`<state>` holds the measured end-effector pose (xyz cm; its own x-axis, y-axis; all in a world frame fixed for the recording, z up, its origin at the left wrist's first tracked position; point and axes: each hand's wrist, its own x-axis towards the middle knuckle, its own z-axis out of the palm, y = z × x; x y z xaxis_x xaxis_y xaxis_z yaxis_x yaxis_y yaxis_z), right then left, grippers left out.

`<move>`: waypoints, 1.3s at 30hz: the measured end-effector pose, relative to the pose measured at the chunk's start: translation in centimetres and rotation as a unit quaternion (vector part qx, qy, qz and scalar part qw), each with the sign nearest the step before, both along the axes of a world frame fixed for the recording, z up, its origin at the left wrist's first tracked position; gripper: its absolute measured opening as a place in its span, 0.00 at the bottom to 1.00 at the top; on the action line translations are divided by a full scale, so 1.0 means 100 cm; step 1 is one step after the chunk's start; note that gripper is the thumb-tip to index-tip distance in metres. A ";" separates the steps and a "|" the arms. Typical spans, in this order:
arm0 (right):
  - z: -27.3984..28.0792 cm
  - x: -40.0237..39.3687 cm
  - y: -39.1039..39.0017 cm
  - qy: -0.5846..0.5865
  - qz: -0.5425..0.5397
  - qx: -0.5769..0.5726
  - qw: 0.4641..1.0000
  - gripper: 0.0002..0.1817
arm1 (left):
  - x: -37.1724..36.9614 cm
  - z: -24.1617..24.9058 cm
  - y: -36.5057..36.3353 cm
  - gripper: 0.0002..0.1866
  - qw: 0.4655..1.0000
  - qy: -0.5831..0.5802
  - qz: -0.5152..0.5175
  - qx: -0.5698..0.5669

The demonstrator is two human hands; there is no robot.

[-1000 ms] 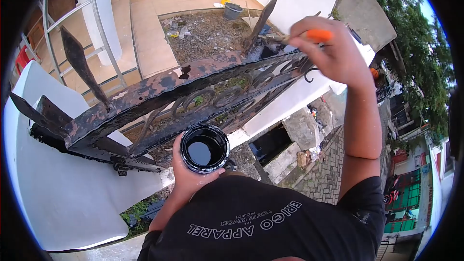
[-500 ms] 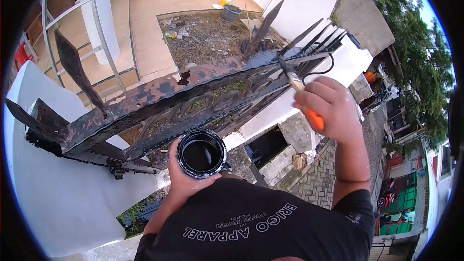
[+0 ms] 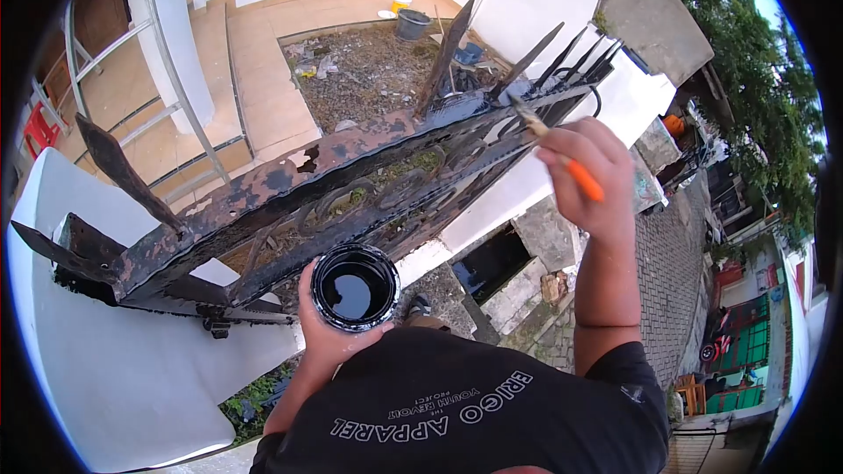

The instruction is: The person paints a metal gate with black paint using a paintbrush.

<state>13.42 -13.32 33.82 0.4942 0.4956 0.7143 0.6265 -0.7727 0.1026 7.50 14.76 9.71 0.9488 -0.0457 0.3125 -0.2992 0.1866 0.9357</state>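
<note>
My left hand [image 3: 332,338] is wrapped around an open paint can [image 3: 394,285] with a black-smeared rim, holding it in front of my chest. Dark, glossy paint [image 3: 353,297] is inside it. In my right hand [image 3: 590,162] is a paintbrush [image 3: 536,126] with an orange handle, gripped in closed fingers. Its bristles meet the top rail of a metal fence [image 3: 285,174], close to the foot of a pointed spike [image 3: 529,60]. Near that spot the rail looks dark and wet; toward the left its surface is patchy, reddish brown and flaking.
More spikes, including a tall one [image 3: 446,57], jut up from the rail. A white wall [image 3: 114,369] curves at left below a metal ladder [image 3: 167,53]. Beyond the fence are a grey bucket [image 3: 412,25] and a gravel patch [image 3: 360,79]. An open pit [image 3: 492,265] lies below.
The view has shifted slightly. My right hand has moved the brush a little along the rail, its bristles now just right of the spike's foot. The can remains in my left hand.
</note>
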 end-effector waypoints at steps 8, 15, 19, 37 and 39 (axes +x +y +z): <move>0.006 0.001 -0.002 0.025 0.003 -0.052 0.998 0.09 | -0.003 -0.002 -0.002 0.63 1.000 0.000 0.000 -0.019; 0.015 0.000 -0.004 0.057 0.093 -0.093 0.990 0.09 | -0.002 -0.006 -0.001 0.64 1.000 -0.007 0.015 0.011; 0.023 -0.004 -0.014 0.085 0.046 -0.115 0.989 0.09 | -0.003 -0.003 -0.001 0.65 1.000 -0.013 0.019 0.021; 0.020 0.001 -0.005 0.086 0.043 -0.070 0.993 0.08 | -0.002 -0.007 -0.007 0.63 0.999 -0.031 0.026 0.022; 0.022 0.008 -0.017 0.047 0.057 -0.081 0.994 0.07 | -0.002 -0.006 -0.008 0.62 1.000 -0.018 0.015 0.007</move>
